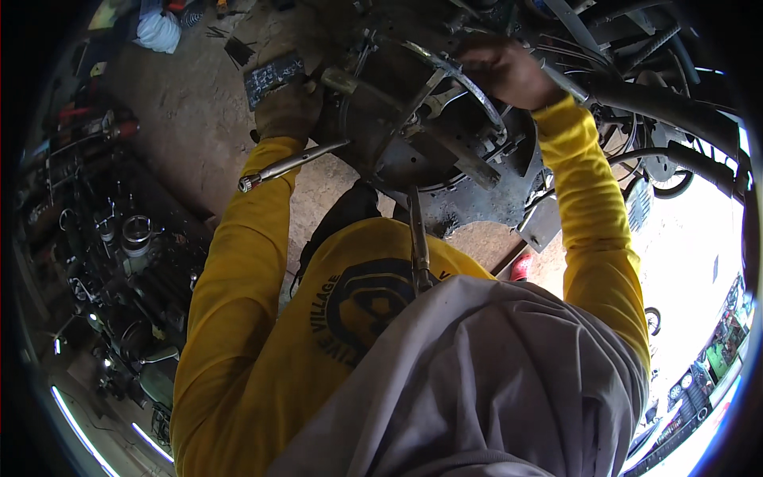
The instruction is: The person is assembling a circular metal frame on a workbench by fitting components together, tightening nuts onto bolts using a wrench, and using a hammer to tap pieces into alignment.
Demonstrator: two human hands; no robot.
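In front of me is a round metal frame (477,91) with a curved rim and crossing bars. My left hand (290,107) is at its left side, beside a dark flat plate (270,78) with pale markings. That hand is in shadow, and its fingers are hard to make out. At the frame's upper right, my right hand (509,71) is close to the curved rim; its fingers are dark and blurred, and whether it grips anything does not show. A metal rod (294,164) with a ribbed end sticks out leftward past my left forearm. Another rod (419,238) points toward my body.
Dark machine parts (127,246) crowd the left side. Thin rods (237,52) and a white bag (159,30) lie on the floor farther off. To the right are thick dark pipes (668,107) and a wheel (674,181). A red shoe (521,267) shows below the frame.
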